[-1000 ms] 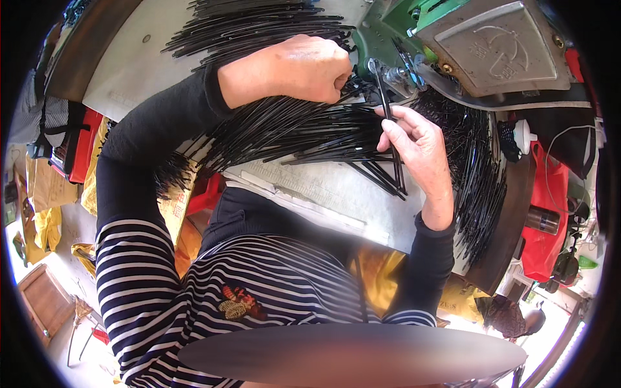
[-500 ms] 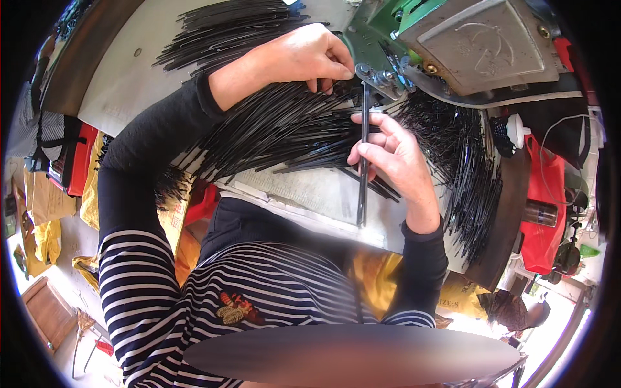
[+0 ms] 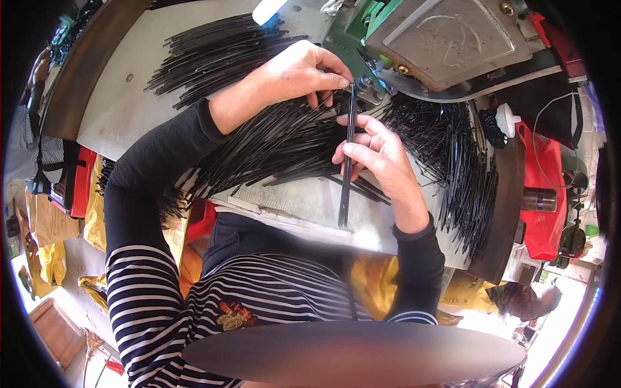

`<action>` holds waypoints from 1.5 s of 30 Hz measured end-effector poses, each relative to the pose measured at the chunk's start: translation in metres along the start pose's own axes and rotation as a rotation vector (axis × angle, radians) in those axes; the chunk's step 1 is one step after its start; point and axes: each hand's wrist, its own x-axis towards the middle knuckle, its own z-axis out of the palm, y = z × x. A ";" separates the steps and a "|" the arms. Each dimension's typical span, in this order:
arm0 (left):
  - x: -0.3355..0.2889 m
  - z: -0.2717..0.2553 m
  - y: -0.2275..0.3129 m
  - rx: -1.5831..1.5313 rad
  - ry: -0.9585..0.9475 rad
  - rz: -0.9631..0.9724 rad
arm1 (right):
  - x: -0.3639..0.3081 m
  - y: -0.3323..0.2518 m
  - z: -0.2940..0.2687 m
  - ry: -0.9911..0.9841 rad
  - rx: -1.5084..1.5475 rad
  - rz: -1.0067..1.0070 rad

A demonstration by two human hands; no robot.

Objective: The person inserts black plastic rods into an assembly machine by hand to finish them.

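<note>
My right hand (image 3: 378, 152) holds a long, thin black rod (image 3: 347, 187), like an umbrella rib, between thumb and fingers. The rod stands nearly upright in view, its lower end over the pale table edge. At its upper end, beside the green machine (image 3: 349, 48), the thumb and forefinger of my left hand (image 3: 304, 74) are pinched together. What exactly lies between those fingertips is too small to make out fully. Beneath both hands spreads a pile of similar black rods (image 3: 259, 152). The small metal parts of the machine (image 3: 369, 87) sit just right of the rod's top.
More black rods lie in a bundle (image 3: 207, 55) at the far left and a heap (image 3: 459, 161) on the right. A grey metal cover (image 3: 446, 42) juts over the table. Dark curved rims (image 3: 508, 213) edge the table. A red bag (image 3: 540, 194) hangs at right.
The view has shifted slightly. Against the machine, my hands and the rod are a little nearer to me, and the rod's top now meets my left fingertips. Both grips look unchanged.
</note>
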 end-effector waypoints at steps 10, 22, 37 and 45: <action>0.008 0.008 0.007 0.082 0.041 0.052 | 0.001 0.000 0.000 0.058 0.013 -0.031; 0.020 0.017 0.019 0.280 0.150 0.141 | 0.004 0.001 -0.011 0.112 0.114 -0.085; 0.017 0.016 0.011 0.110 0.099 0.052 | 0.006 0.003 -0.012 0.111 0.129 -0.038; 0.013 0.005 0.004 -0.075 -0.051 -0.111 | 0.007 0.006 -0.010 0.132 0.207 -0.029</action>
